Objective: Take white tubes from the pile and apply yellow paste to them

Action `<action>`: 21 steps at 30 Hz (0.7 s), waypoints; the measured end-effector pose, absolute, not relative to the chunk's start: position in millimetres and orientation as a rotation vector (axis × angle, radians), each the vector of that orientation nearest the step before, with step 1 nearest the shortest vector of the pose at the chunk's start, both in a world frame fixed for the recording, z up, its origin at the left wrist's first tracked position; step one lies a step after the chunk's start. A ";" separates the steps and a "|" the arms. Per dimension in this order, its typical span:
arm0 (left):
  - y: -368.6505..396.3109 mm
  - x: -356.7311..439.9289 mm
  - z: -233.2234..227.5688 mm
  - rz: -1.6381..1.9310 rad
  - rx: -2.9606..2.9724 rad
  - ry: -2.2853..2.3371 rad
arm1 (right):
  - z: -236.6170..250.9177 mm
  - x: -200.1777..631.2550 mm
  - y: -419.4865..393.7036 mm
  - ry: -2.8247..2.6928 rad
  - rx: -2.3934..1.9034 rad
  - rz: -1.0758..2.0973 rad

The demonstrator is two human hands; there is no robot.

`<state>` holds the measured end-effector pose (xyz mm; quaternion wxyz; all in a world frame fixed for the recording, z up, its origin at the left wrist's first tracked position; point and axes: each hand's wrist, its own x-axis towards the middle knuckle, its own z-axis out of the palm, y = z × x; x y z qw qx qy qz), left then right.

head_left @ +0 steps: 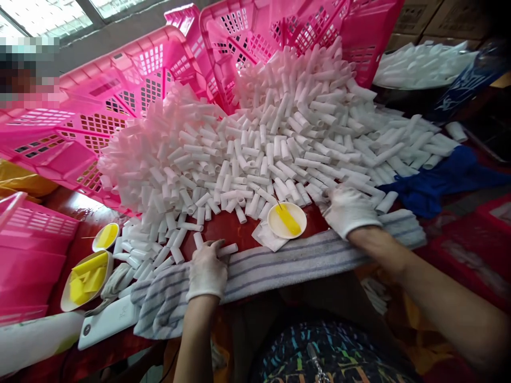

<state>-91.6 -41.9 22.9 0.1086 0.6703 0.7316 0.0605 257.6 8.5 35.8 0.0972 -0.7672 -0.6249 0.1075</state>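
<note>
My left hand (206,268), in a white glove, rests on the striped towel (279,263) at the near edge of the red surface (217,226). Its fingers curl around a white tube (227,249) that lies at the fingertips; I cannot tell whether the grip is complete. My right hand (348,208), also gloved, lies palm down at the near right fringe of the tube pile (255,143), fingers spread over several tubes and pressing on them rather than closing on any one.

The pile of white tubes covers most of the surface, rising toward the far side, where it spills from tilted pink crates (131,90). Between my hands, just beside the right one, sits a small white dish (286,220) holding a yellow piece, with a folded white cloth (269,238) touching its near left side. At near left stand two more dishes with yellow contents (85,276), and a white flat device (106,322) lies at the edge. A blue cloth (435,183) lies at the right, touching the pile.
</note>
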 end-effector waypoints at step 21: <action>-10.7 -25.5 5.5 0.607 1.797 1.877 | 6.8 243.6 14.2 -1.439 -1.543 1.303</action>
